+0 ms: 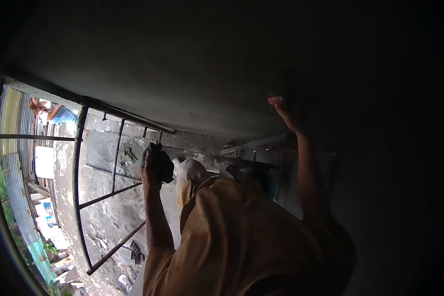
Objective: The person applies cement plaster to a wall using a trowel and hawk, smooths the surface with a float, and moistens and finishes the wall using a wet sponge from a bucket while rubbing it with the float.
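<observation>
while the left hand (151, 175) clamps a dark lump (163, 164) beside the metal frame (76, 170), the right hand (284, 109), well apart from it, has a hold too dim to tell; steady support should help.

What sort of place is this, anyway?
Probably a building site or somewhere under repair, though much is dark: a bare grey surface, a frame of metal bars and corrugated sheets in the daylight suggest it.
</observation>
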`<state>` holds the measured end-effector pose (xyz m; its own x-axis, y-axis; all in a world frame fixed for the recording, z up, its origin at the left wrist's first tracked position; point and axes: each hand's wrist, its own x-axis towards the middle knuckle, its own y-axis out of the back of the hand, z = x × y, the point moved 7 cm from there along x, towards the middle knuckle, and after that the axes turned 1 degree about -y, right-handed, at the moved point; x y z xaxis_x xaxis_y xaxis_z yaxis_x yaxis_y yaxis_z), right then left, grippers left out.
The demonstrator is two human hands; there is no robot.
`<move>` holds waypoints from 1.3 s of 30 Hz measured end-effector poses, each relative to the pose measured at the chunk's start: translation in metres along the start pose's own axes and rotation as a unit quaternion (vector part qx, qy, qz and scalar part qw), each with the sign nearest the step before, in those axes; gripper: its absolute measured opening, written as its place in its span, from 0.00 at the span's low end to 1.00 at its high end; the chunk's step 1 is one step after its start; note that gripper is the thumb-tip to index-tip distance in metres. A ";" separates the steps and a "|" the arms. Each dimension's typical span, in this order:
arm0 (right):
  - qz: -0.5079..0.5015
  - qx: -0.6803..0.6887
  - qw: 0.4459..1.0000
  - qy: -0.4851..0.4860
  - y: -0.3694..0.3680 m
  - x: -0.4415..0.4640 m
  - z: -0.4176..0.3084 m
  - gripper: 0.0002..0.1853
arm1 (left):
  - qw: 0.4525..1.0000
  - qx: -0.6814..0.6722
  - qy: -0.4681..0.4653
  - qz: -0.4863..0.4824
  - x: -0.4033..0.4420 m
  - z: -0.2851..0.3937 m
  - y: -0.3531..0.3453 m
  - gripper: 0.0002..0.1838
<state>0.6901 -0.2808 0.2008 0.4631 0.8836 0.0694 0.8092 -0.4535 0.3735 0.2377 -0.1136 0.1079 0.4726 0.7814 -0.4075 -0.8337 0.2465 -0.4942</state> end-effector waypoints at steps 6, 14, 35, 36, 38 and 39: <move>-0.067 0.037 0.994 0.083 -0.150 0.083 -0.126 0.16 | 0.995 0.038 0.006 -0.093 0.065 -0.030 -0.079 0.25; 0.055 -0.060 0.992 0.101 -0.130 0.045 0.004 0.06 | 0.997 -0.009 -0.009 -0.075 0.025 -0.003 -0.070 0.24; 0.104 -0.228 0.968 0.007 -0.301 0.086 0.082 0.14 | 0.999 0.038 -0.005 -0.019 0.022 0.044 0.062 0.28; 0.091 -0.263 0.960 0.030 -0.264 0.072 0.085 0.12 | 0.999 0.021 0.016 -0.022 0.023 0.044 0.067 0.28; 0.051 -0.237 0.969 0.046 -0.190 0.061 0.039 0.12 | 0.999 0.016 0.032 -0.029 0.039 0.036 0.073 0.26; 0.067 -0.208 0.975 0.049 -0.167 0.059 -0.004 0.10 | 0.997 0.039 0.040 -0.048 0.050 0.030 0.069 0.26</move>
<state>0.5805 -0.1525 0.1458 0.5008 0.8360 0.2242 0.5176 -0.4968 0.6966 0.1954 -0.0401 0.0761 0.5706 0.7047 -0.4217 -0.8011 0.3646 -0.4747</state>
